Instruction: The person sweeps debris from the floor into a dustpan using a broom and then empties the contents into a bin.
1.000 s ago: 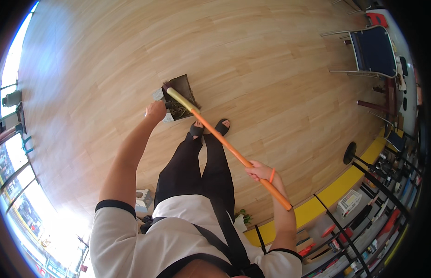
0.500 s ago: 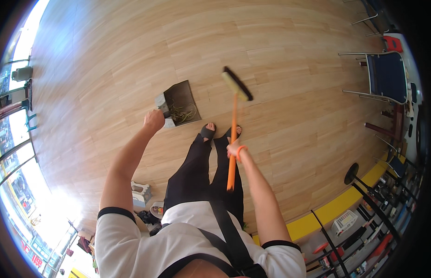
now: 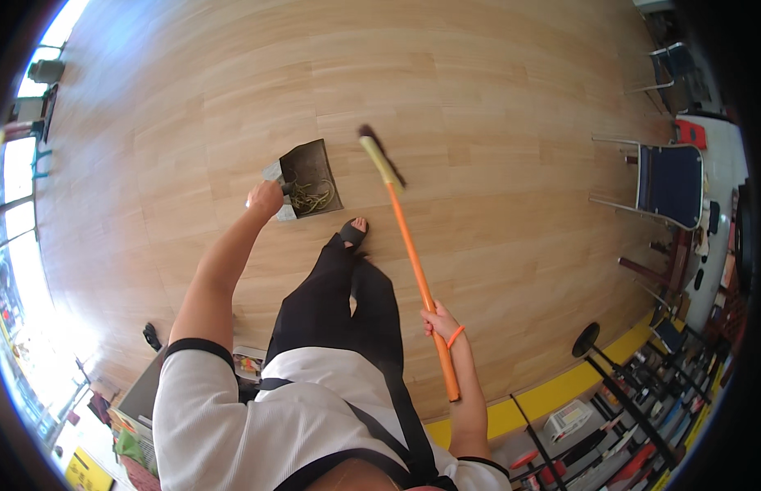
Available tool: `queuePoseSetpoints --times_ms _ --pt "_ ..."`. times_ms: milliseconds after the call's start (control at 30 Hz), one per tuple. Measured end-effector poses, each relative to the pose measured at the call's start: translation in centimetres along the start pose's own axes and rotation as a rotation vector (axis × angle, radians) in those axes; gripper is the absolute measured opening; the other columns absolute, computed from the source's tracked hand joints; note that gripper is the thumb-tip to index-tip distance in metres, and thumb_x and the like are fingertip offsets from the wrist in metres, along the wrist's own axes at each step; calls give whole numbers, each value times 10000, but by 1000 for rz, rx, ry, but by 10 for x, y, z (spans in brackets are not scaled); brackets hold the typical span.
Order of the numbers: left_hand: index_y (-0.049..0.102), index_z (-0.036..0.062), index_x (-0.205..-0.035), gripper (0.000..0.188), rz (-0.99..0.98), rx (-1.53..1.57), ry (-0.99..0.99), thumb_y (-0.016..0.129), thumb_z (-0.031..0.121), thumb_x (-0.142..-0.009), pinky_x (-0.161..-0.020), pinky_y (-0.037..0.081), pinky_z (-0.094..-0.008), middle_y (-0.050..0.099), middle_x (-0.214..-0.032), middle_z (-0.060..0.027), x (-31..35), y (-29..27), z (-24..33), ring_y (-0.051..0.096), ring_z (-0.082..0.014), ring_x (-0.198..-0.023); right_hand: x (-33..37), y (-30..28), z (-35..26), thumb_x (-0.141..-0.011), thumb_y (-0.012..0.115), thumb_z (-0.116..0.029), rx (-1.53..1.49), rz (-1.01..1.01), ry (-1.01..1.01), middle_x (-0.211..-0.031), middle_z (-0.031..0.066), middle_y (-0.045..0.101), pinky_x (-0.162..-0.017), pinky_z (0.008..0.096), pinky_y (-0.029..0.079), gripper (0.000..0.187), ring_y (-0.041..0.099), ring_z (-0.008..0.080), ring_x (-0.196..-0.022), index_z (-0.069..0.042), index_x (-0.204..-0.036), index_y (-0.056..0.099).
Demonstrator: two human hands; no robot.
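My left hand (image 3: 266,199) is closed round the handle of a dark dustpan (image 3: 311,155) with pale grey pieces at its back. Inside the pan lies a tangle of thin, greenish-yellow stringy scraps (image 3: 313,198). My right hand (image 3: 439,320) grips the orange handle of a broom (image 3: 415,258) near its lower end in the picture. The handle slants up and left to a yellowish head with dark bristles (image 3: 382,158), which is slightly blurred. That head is to the right of the dustpan, apart from its front edge. Whether the bristles touch the floor, I cannot tell.
Wood-look planks make up the floor (image 3: 511,245). One sandalled foot (image 3: 355,232) shows just below the dustpan. Blue chairs (image 3: 671,186) stand at the right. A yellow-edged shelf (image 3: 519,418) with mixed goods fills the lower right. Bright windows line the left, and a grey box (image 3: 143,391) sits lower left.
The broom head has swung left toward the dustpan, while my right hand has come closer to my body and rightward. The dustpan sits slightly further left in view. One foot has gone out of sight.
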State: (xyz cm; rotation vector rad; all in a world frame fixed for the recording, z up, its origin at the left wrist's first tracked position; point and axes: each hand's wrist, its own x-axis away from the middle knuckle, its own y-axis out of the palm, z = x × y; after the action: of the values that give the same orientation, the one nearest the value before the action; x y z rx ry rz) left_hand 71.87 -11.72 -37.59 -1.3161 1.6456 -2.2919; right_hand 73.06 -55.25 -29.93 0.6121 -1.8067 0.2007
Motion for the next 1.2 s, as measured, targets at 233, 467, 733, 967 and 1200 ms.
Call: queuePoseSetpoints --times_ms 233,467,733,967,1200 --pt "559 20 -717 197 78 21 -67 387 87 -646 -641 421 -359 527 -779 -172 2 4 -4 517 -294 -742 -21 -36 87 -680 443 -59 -214 334 -29 -477 13 351 -320 209 325 126 343 81 -356 -65 -701 320" --pt "557 14 -711 196 108 10 10 386 85 -645 -637 421 -362 528 -767 -176 9 15 -8 522 -299 -719 -8 -83 218 -674 441 -60 -755 478 158 -461 -10 337 -292 191 301 116 337 77 -347 -75 -622 338" --pt "544 20 -748 181 23 -100 51 418 107 -653 -630 422 -356 529 -776 -170 8 11 -27 519 -291 -734 -39 -95 212 -703 428 -65 -1389 384 -12 -443 -28 316 -289 161 301 130 327 71 -342 -96 -633 323" --pt "535 22 -794 202 -53 -166 52 412 96 -652 -647 417 -351 522 -798 -179 16 -7 -53 510 -291 -764 -108 -20 143 -672 401 -74 -560 406 153 -417 4 330 -325 214 283 100 350 106 -347 -78 -602 330" --pt "531 31 -814 204 -109 -146 13 402 88 -666 -648 418 -349 520 -831 -166 24 5 -118 506 -287 -786 -103 149 145 -629 395 -43 252 411 157 -455 51 400 -309 265 320 156 411 153 -373 -5 -772 344"
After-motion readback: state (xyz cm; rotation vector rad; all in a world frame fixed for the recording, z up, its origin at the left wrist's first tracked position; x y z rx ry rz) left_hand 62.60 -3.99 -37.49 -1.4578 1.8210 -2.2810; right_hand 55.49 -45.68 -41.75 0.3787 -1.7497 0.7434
